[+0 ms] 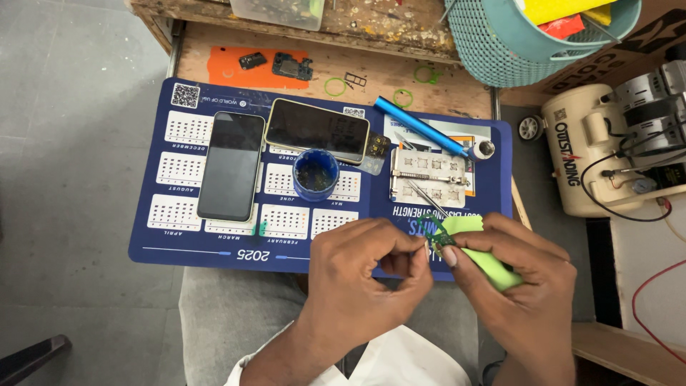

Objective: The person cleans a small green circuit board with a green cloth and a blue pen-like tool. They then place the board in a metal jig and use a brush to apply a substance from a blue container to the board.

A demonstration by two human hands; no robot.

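Observation:
My left hand (364,275) and my right hand (522,275) meet over the near edge of a blue calendar mat (214,246). Together they pinch a small dark circuit board (441,237) between the fingertips. My right hand also grips a light green cloth (486,254) pressed against the board. Just beyond the hands, tweezers (427,198) lie across a metal holder plate (431,176).
On the mat lie a dark phone (231,166), a second phone with a pale frame (316,129), a small blue pot (315,174) and a blue tool handle (418,125). An orange tray (229,68) with small parts sits behind. A teal basket (493,43) and a cream compressor (593,154) stand at right.

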